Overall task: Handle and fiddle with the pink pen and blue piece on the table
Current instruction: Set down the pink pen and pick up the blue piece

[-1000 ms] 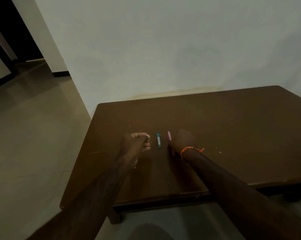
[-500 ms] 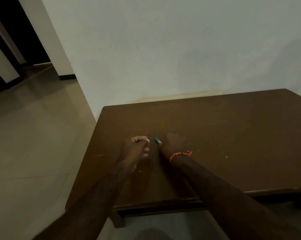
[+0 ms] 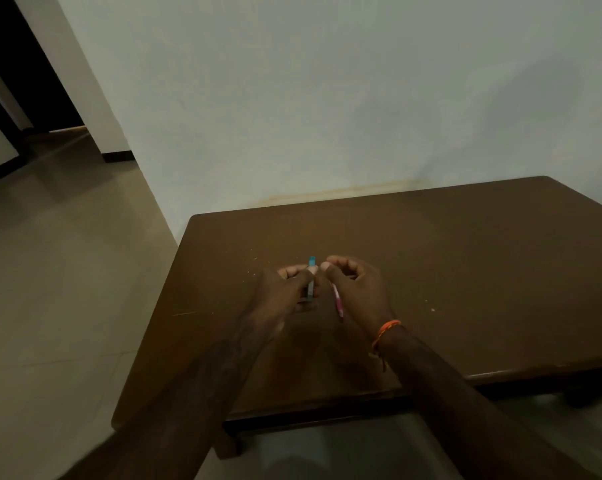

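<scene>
Both hands hover over the near left part of the brown table (image 3: 465, 258). My left hand (image 3: 282, 292) pinches the blue piece (image 3: 311, 263), a short bar held upright, its top sticking out above my fingers. My right hand (image 3: 356, 289), with an orange thread band at the wrist, holds the pink pen (image 3: 337, 299) between thumb and forefinger; the pen slants down toward me under the palm. The two hands' fingertips are almost touching.
A pale wall runs right behind the table's far edge. Tiled floor (image 3: 57, 289) lies to the left, with a dark doorway (image 3: 12, 81) at the far left. Small light crumbs dot the tabletop to the right.
The blue piece and pink pen lay on the table between my hands; now each is lifted, blue in my left hand, pink in my right, and the hands have come together.
</scene>
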